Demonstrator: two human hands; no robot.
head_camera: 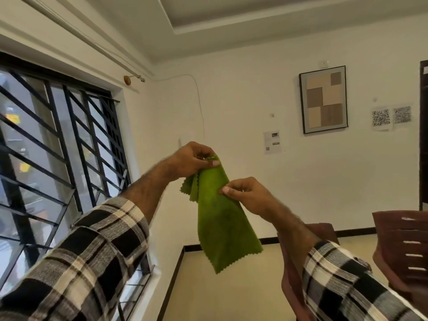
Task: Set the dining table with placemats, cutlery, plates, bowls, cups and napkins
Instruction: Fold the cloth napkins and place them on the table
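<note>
A green cloth napkin [222, 223] with zigzag-cut edges hangs in the air in front of me, raised to chest height. My left hand [194, 159] pinches its top corner between thumb and fingers. My right hand [245, 193] pinches the napkin's right edge a little lower down. The rest of the cloth droops below both hands, with a folded flap bunched on the left side. The dining table is out of view.
Dark red plastic chairs [403, 249] stand at the lower right, one partly behind my right forearm. A barred window [58, 158] fills the left wall. A framed picture [324, 99] and printed sheets hang on the far white wall. Beige floor shows below.
</note>
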